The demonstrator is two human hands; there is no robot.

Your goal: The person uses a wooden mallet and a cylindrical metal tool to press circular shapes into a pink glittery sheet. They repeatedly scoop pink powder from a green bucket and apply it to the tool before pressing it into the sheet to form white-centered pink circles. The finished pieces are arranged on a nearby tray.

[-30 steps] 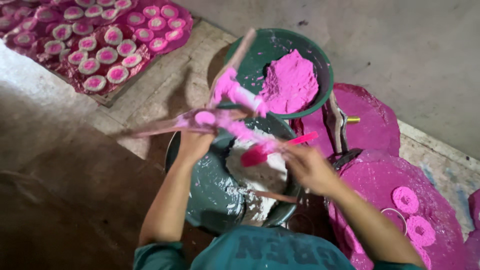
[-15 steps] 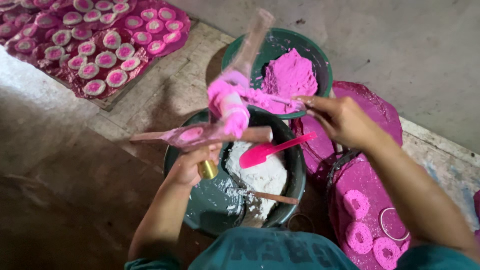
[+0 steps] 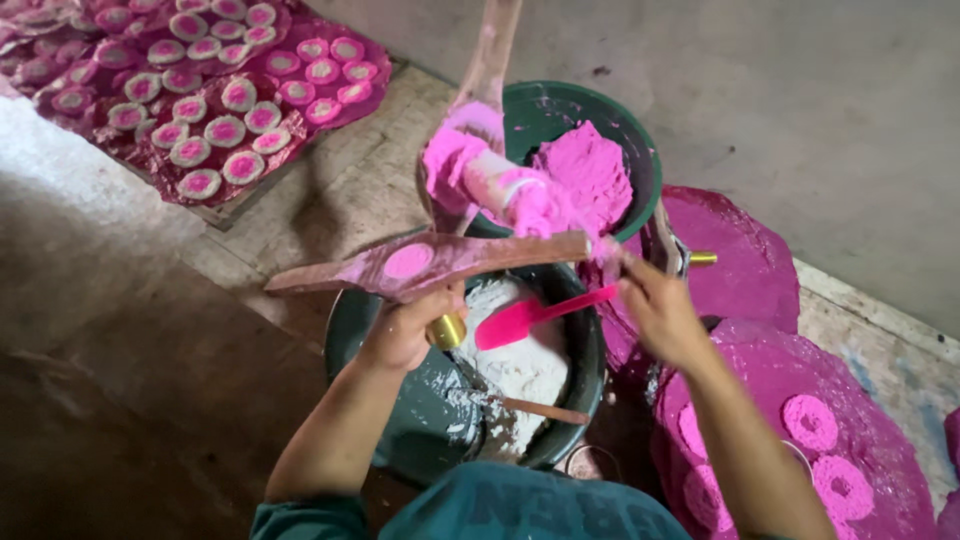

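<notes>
My left hand [image 3: 408, 328] grips a wooden press mould [image 3: 430, 262] smeared pink, holding it level over a dark bowl [image 3: 400, 420] of white powder. A brass knob [image 3: 447, 331] pokes out under the mould by my fingers. My right hand [image 3: 655, 308] pinches the mould's right end, close to a lump of pink dough [image 3: 585, 175] in a green bowl [image 3: 580, 105]. The mould's long upper arm [image 3: 487, 60] stands tilted up, caked with pink dough [image 3: 480, 165]. A pink spatula [image 3: 535, 315] lies in the white powder [image 3: 525, 365].
A tray of several round pink-centred pieces [image 3: 205, 95] lies at the upper left. Pink sheets with ring-shaped pieces [image 3: 810, 425] lie at the right. A wooden stick [image 3: 545, 410] rests in the dark bowl. Grey wall stands behind, concrete floor below.
My right hand moved from the green bowl back to the mould's right end. The mould's upper arm swung up higher. My left hand kept its hold.
</notes>
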